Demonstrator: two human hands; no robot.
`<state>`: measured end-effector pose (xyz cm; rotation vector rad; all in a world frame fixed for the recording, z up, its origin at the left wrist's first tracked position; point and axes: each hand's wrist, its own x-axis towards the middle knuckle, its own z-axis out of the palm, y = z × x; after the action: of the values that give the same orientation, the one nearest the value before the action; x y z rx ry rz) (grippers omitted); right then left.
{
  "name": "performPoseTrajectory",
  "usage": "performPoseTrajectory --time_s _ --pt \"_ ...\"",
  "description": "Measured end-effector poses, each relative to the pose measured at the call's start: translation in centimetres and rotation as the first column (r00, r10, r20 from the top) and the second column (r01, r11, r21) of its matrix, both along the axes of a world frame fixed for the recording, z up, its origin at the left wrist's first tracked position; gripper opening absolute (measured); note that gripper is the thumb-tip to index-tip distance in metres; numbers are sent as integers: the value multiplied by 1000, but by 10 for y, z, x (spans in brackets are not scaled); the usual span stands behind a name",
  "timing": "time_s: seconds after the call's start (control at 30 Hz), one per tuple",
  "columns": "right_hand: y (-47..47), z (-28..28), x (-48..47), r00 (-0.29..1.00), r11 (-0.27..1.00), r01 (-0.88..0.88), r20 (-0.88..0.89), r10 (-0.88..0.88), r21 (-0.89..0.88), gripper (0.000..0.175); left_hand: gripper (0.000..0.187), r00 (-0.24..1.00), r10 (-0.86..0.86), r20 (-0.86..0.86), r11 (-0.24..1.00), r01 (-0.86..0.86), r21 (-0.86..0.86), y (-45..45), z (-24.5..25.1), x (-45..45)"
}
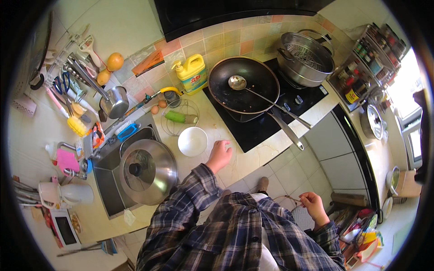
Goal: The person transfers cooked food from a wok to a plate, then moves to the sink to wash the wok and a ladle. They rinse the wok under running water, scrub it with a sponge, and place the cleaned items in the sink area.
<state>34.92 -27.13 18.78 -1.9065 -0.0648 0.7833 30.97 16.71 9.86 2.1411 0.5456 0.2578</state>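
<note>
My left hand (pixel 219 156) hovers over the counter edge, just right of an empty white bowl (pixel 193 141), its fingers apart and holding nothing. Out to the right, away from the counter, my right hand (pixel 312 205) has thumb and fingertips close together; whether something thin is pinched there I cannot tell. A dark wok (pixel 257 98) stands on the black cooktop with a metal ladle (pixel 237 82) lying in it, both handles pointing towards me. Behind the bowl, a piece of green vegetable (pixel 179 117) lies on a round wire rack (pixel 164 126).
A large lidded pan (pixel 148 172) covers part of the sink (pixel 112 200). A steel steamer pot (pixel 305 61) stands at the cooktop's back right. Eggs (pixel 155 109) and a yellow detergent jug (pixel 193 76) are near the tiled wall. A spice rack (pixel 368 66) stands at right.
</note>
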Motion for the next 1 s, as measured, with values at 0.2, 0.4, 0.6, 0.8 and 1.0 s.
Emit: performPoseTrajectory --time_s 0.2,0.4,0.6,0.8,1.0 --pt "-21 -8 65 990 990 -137 -17 136 -45 13 27 924 365 -111 929 -355 102 4 -68 62" --pt "-61 -10 121 994 984 -104 -60 96 -147 12 35 641 727 -246 687 -672 276 18 -82 115" --pt "-85 -21 158 985 977 -149 -104 134 -153 14 28 520 801 -296 596 -740 311 33 -81 128" --pt "-87 -28 176 977 971 -191 -129 173 -146 15 27 518 814 -264 581 -732 355 42 -79 128" --pt "-80 -24 177 962 948 -255 -148 229 -189 17 29 549 780 -300 624 -712 322 48 -92 123"
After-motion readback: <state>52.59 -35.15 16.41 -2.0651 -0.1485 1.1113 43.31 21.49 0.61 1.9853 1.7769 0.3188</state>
